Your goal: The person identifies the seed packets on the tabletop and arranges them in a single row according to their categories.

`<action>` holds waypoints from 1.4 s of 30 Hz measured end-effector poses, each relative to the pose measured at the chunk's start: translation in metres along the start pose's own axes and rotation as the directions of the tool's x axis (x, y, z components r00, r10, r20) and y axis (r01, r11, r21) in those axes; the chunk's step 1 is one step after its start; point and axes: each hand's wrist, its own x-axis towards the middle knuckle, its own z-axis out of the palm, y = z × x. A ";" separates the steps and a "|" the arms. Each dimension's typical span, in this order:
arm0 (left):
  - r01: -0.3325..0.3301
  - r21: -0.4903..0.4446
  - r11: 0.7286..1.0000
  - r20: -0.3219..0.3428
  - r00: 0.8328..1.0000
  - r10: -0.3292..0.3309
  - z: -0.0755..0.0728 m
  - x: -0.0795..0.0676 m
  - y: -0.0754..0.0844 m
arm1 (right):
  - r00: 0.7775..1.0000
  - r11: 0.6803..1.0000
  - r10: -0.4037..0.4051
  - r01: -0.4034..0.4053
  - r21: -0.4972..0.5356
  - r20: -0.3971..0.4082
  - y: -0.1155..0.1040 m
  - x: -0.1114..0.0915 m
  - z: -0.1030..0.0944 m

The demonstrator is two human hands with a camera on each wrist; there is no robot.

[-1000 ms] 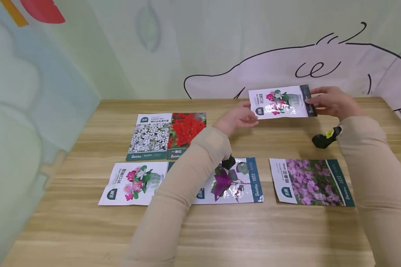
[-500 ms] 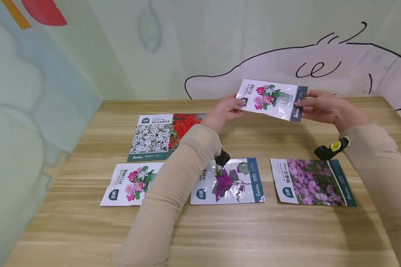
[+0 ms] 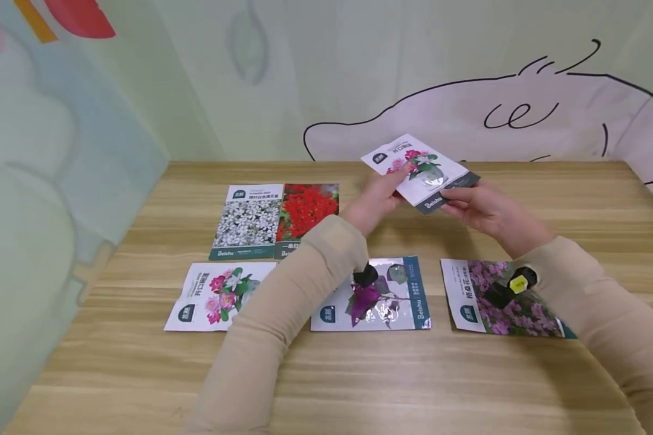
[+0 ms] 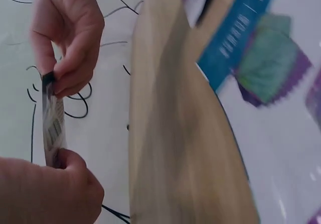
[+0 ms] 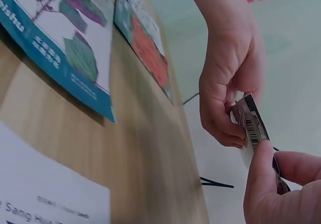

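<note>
In the head view a white seed packet (image 3: 427, 175) with pink flowers in a glass bowl is held tilted above the back of the table. My left hand (image 3: 374, 204) pinches its left side, thumb on the printed front. At the dark-banded end, my right hand (image 3: 484, 211) grips the lower right corner. Both wrist views catch this packet nearly edge-on, a barcode showing on its back in the right wrist view. Below the arms lie a purple-leaf packet (image 3: 381, 299) and a pink-blossom packet (image 3: 481, 302), partly covered by the sleeves and wrist cameras.
A white-blossom packet (image 3: 247, 223) and a red-flower packet (image 3: 309, 208) lie side by side at the back left. In front of them is another glass-bowl flower packet (image 3: 214, 296), partly behind the left sleeve. A painted wall (image 3: 354, 72) borders the wooden table (image 3: 392, 383).
The held packet has moved left and turned, its dark-banded end swinging down toward me. Both hands went with it, the right wrist coming left over the pink-blossom packet.
</note>
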 end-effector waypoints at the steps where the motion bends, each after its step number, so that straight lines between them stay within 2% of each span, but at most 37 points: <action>1: 0.010 -0.027 1.000 0.000 1.000 -0.010 -0.003 0.001 -0.001 | 1.000 1.000 0.008 -0.008 0.009 0.004 0.002 0.000 0.002; 5: 0.051 -0.049 0.997 0.006 0.999 -0.051 -0.013 0.002 0.002 | 1.000 0.999 0.023 -0.024 0.033 0.019 0.006 0.003 0.002; 9: 0.046 -0.006 0.999 0.035 0.998 -0.046 -0.020 0.000 0.008 | 0.998 1.000 -0.008 0.008 -0.003 0.062 0.004 0.007 -0.001; 12: 0.059 0.040 0.997 0.057 0.996 -0.061 -0.023 0.000 0.013 | 0.996 0.997 -0.030 0.036 -0.065 0.086 0.001 0.010 -0.003; 15: 0.102 0.113 0.988 0.070 0.991 -0.111 -0.027 0.000 0.017 | 0.996 0.986 -0.031 0.045 -0.159 0.088 0.000 0.013 -0.004; 18: 0.133 0.229 0.964 0.080 0.985 -0.155 -0.030 0.000 0.020 | 0.996 0.966 -0.026 0.048 -0.252 0.089 -0.001 0.015 -0.002; 23: 0.136 0.392 0.910 0.095 0.978 -0.187 -0.034 -0.003 0.020 | 0.996 0.955 -0.024 0.048 -0.292 0.083 -0.004 0.018 0.002; 30: 0.113 0.455 0.883 0.085 0.982 -0.170 -0.040 -0.006 0.023 | 0.997 0.944 -0.035 0.055 -0.326 0.066 0.000 0.022 0.009; 35: 0.110 0.530 0.841 0.028 0.989 -0.148 -0.049 -0.006 0.027 | 0.998 0.930 -0.046 0.058 -0.363 0.041 0.005 0.027 0.012; 42: 0.114 0.579 0.807 -0.037 0.993 -0.113 -0.063 -0.002 0.027 | 0.999 0.896 -0.041 0.044 -0.441 0.015 0.015 0.036 0.017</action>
